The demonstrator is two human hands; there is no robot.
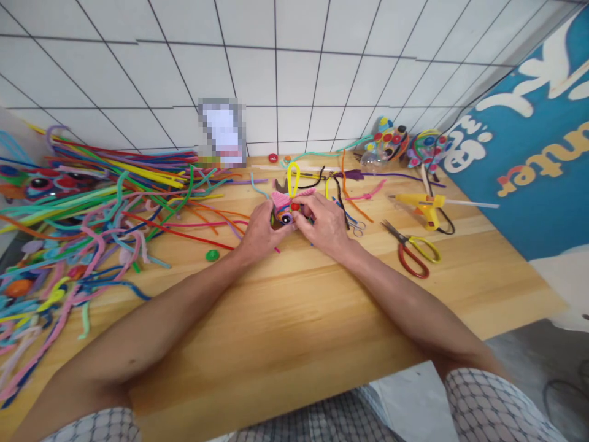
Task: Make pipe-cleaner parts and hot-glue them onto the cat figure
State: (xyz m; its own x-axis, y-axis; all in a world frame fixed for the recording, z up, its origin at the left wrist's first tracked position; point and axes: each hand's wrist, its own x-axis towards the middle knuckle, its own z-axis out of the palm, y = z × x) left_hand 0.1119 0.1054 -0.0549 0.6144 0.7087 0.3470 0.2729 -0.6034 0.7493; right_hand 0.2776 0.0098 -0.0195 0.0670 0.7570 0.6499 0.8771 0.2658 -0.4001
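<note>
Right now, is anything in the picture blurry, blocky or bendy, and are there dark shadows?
Head view: a pixelated patch by the wall is all blocky; head view: the wall's lines fan out, looking stretched; head view: the craft piece between the left hand and right hand looks slightly soft; head view: light seems fairly even, shadows faint.

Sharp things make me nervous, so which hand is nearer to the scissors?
The right. The right hand is to the left of the scissors, apart from them; the left hand is farther left, beside the craft piece.
</note>
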